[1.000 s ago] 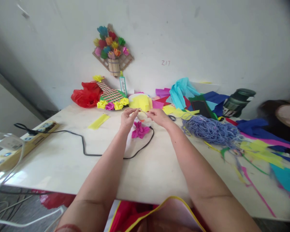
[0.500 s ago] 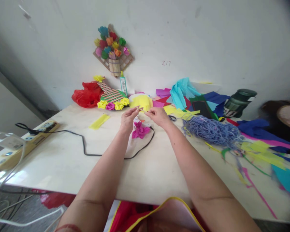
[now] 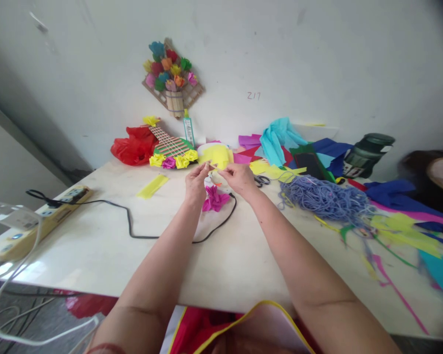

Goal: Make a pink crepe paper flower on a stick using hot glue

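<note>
Near the tabletop's (image 3: pixel 96 246) far edge, both the left hand (image 3: pixel 196 183) and right hand (image 3: pixel 239 179) pinch a thin stick (image 3: pixel 214 168) above one finished pink flower (image 3: pixel 214 199), the next flower seemingly barely begun.

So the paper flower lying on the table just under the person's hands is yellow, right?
Not quite: the paper flower on the table just under the left hand and right hand is magenta pink, not yellow, as the head view shows.
</note>
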Available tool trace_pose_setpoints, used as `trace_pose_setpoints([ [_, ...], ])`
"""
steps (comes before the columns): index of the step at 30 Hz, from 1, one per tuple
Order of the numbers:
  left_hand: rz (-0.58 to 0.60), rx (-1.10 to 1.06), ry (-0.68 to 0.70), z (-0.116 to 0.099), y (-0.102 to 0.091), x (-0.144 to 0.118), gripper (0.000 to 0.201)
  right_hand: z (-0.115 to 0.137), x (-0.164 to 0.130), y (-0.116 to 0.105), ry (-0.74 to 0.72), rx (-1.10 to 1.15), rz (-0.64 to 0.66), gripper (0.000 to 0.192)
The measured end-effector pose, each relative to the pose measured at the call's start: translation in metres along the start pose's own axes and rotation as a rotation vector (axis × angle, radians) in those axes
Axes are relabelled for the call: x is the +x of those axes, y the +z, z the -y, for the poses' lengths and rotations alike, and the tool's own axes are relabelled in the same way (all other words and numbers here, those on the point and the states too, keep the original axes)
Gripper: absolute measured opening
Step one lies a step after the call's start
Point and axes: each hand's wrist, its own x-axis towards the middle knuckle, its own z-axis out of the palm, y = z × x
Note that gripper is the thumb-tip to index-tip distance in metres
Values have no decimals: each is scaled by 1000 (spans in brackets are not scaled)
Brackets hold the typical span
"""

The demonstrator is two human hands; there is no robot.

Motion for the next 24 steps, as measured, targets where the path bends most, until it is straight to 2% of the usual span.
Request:
trace_pose_setpoints([
  [7, -87, 16, 36, 5, 0, 0, 16, 4, -4, 8, -49, -51, -43, 29],
  [12, -127, 18, 55, 10, -3, 2, 17, 8, -5, 11, -52, -102, -19, 27],
  [19, -48, 19, 43, 6, -2, 1, 27, 7, -4, 11, -3, -70, -1, 28],
  [24, 23, 76, 19, 3, -6, 3, 25, 2, -2, 8, 24, -26, 17, 28],
])
